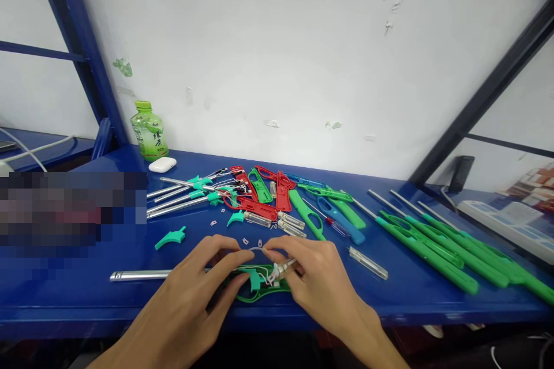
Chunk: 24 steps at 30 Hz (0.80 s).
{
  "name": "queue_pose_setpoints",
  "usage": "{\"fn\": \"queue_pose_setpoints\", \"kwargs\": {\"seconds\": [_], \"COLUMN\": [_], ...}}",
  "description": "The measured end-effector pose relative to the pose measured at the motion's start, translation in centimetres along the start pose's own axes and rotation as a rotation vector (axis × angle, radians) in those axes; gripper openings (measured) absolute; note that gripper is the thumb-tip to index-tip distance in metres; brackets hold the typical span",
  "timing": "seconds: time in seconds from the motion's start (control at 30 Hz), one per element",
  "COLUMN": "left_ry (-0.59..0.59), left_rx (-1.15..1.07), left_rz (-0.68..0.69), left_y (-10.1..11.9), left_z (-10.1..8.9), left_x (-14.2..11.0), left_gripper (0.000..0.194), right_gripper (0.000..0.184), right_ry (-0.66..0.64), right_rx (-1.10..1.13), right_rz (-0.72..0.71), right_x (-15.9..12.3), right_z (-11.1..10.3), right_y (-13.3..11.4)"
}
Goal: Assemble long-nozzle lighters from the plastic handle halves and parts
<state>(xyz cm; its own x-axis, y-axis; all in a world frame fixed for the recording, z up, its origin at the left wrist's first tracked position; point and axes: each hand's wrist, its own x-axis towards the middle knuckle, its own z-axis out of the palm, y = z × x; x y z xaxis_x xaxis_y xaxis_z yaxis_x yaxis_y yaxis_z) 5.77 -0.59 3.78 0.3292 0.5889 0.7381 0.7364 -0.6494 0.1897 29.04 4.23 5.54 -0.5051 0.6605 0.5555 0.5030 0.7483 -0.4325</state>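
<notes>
A green lighter half-shell [255, 300] lies near the table's front edge, with a long metal tube [138, 275] reaching left from it. Inside it sit a teal trigger [255, 279] and thin white wires. Between my fingertips a thin pale hose [258, 249] arches above the shell. My left hand [194, 288] pinches its left end. The other end is at the fingertips of my right hand [320, 282], which also holds a small clear fuel tank with a metal valve [283, 268], mostly hidden by the fingers.
Behind my hands lie red shells [259, 207], clear fuel tanks [367, 263], loose teal triggers [171, 237], metal tubes with wires [177, 205] and a screwdriver [337, 226]. Several green lighters [433, 248] lie right. A bottle [149, 132] and white case [163, 164] stand back left.
</notes>
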Motion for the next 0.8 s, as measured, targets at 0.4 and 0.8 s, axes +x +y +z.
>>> {"fn": "queue_pose_setpoints", "kwargs": {"seconds": [0.4,0.8], "left_ry": [0.046,-0.043], "left_rx": [0.124,-0.055], "left_rz": [0.016,-0.063], "left_y": [-1.4,-2.1], "left_z": [-3.3,-3.6], "left_x": [0.7,1.2], "left_gripper": [0.025,0.033], "right_gripper": [0.018,0.016], "right_ry": [0.007,0.001], "right_rx": [-0.032,-0.042], "right_rz": [-0.016,-0.026], "right_x": [-0.1,-0.2], "right_z": [0.2,0.3], "right_y": [0.2,0.2]}}
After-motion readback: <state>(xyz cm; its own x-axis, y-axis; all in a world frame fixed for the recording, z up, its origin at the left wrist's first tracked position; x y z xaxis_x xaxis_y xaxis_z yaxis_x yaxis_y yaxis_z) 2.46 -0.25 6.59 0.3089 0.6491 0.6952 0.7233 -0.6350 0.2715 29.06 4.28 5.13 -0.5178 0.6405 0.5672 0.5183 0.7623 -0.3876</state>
